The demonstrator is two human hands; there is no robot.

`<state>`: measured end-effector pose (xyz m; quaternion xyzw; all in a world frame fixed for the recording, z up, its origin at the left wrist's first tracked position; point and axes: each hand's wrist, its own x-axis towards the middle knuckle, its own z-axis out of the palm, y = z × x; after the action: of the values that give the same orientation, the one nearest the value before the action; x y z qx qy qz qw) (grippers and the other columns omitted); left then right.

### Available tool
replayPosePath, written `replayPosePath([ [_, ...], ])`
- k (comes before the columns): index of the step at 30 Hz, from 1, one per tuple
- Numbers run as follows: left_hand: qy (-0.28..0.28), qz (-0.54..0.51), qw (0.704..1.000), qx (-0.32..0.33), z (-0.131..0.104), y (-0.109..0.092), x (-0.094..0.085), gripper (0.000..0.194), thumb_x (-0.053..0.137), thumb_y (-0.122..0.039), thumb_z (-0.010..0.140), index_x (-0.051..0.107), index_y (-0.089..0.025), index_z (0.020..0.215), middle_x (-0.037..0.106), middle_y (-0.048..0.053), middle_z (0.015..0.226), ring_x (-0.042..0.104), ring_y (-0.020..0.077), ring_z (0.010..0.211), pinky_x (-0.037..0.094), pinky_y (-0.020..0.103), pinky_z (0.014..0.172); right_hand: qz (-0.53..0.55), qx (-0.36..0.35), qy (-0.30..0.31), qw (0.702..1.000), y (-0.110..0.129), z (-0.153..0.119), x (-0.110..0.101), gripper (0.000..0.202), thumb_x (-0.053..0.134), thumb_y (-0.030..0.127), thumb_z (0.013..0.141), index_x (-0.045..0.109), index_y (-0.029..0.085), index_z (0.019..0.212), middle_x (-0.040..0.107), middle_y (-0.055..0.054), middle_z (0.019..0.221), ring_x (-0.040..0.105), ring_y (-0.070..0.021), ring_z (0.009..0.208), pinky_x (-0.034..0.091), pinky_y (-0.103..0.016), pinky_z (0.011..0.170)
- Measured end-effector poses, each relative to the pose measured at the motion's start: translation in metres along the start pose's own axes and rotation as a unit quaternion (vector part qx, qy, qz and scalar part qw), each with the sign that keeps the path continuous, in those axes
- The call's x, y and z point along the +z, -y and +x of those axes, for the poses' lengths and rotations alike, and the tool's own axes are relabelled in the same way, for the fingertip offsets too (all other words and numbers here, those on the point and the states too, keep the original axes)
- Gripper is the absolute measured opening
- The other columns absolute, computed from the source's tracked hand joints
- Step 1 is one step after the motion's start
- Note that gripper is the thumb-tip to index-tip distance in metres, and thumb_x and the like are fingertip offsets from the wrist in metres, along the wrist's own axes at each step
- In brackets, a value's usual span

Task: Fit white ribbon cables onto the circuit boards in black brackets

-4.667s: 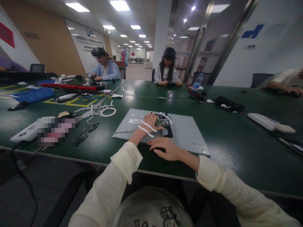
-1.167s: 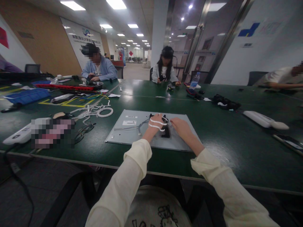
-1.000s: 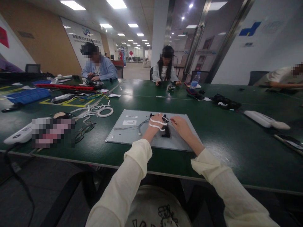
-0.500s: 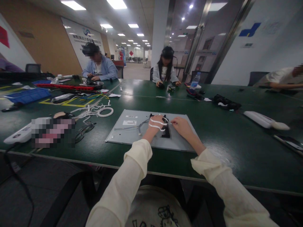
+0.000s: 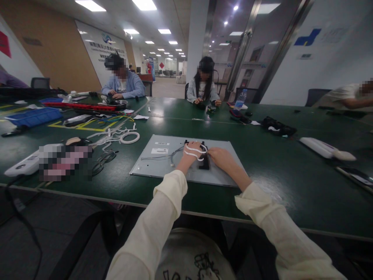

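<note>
A grey flat panel [image 5: 157, 163] with labels lies on the green table in front of me. On it is a black bracket-like part [image 5: 204, 162], with a grey cable [image 5: 172, 157] running off to its left. My left hand [image 5: 190, 152] is bent over the black part and seems to grip it; its fingertips are hidden. A thin white strip [image 5: 194, 151] winds over the back of that hand. My right hand [image 5: 220, 158] is pinched shut beside the black part, close to the strip's curved end. What sits between its fingertips is too small to make out.
To the left lie white cables [image 5: 129, 137], glasses [image 5: 103, 161], a white device [image 5: 29, 161] and a blue tray [image 5: 35, 116]. A white tool-like object [image 5: 323, 148] and a phone [image 5: 357, 177] lie at right. Two people work across the table, another at far right.
My right hand has shifted a little left, bringing its fingertips against the area by my left hand and the white strip. My left hand stays in place.
</note>
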<state>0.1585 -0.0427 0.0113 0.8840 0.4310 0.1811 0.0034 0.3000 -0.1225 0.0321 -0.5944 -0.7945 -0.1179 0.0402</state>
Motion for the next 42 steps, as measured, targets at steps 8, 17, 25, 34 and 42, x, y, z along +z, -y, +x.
replayPosePath([
  [8,0.013,0.009,1.0,-0.007,-0.001,-0.002,-0.004,0.028,0.04,-0.024,0.087,0.057,-0.015,0.107,0.063,0.01,0.106,0.055,0.0245,0.101,0.042,0.037,0.084,0.006,0.027,0.009,1.0,0.006,-0.001,0.004,0.028,0.042,0.009,0.083,0.065,0.014,0.098,0.065,-0.012,0.096,0.059,-0.022,0.093,0.043,-0.029,0.079],
  [17,0.047,0.001,0.999,-0.014,-0.002,-0.004,-0.01,0.031,0.036,-0.025,0.09,0.053,-0.011,0.112,0.06,0.014,0.112,0.05,0.0277,0.105,0.037,0.038,0.087,0.02,0.024,0.03,0.999,0.009,-0.003,0.007,0.031,0.039,0.011,0.086,0.06,0.012,0.109,0.058,-0.013,0.111,0.052,-0.0192,0.105,0.038,-0.027,0.091],
  [25,0.043,0.004,0.999,-0.012,-0.003,-0.006,-0.013,0.03,0.036,-0.022,0.09,0.055,-0.012,0.11,0.06,0.013,0.111,0.051,0.0263,0.103,0.038,0.036,0.084,0.021,0.049,0.029,0.998,0.018,-0.013,-0.002,0.031,0.037,0.014,0.087,0.063,0.014,0.102,0.062,-0.012,0.105,0.056,-0.0192,0.1,0.039,-0.027,0.086],
  [34,-0.022,0.0,0.999,-0.029,-0.008,-0.005,-0.007,0.035,0.036,-0.021,0.088,0.049,-0.01,0.118,0.061,0.013,0.107,0.055,0.0258,0.1,0.04,0.036,0.085,0.17,0.15,-0.06,0.972,0.014,-0.013,-0.012,0.027,0.041,0.02,0.083,0.067,0.015,0.087,0.067,-0.008,0.095,0.06,-0.0178,0.089,0.041,-0.026,0.082],
  [42,-0.106,-0.03,0.993,-0.049,-0.009,-0.009,-0.017,0.039,0.04,-0.017,0.085,0.044,-0.011,0.124,0.054,0.012,0.123,0.048,0.0212,0.114,0.036,0.032,0.095,0.451,0.179,-0.123,0.866,0.021,-0.008,-0.006,0.039,0.04,0.047,0.085,0.063,0.015,0.079,0.063,-0.003,0.067,0.058,-0.0126,0.056,0.042,-0.023,0.057],
])
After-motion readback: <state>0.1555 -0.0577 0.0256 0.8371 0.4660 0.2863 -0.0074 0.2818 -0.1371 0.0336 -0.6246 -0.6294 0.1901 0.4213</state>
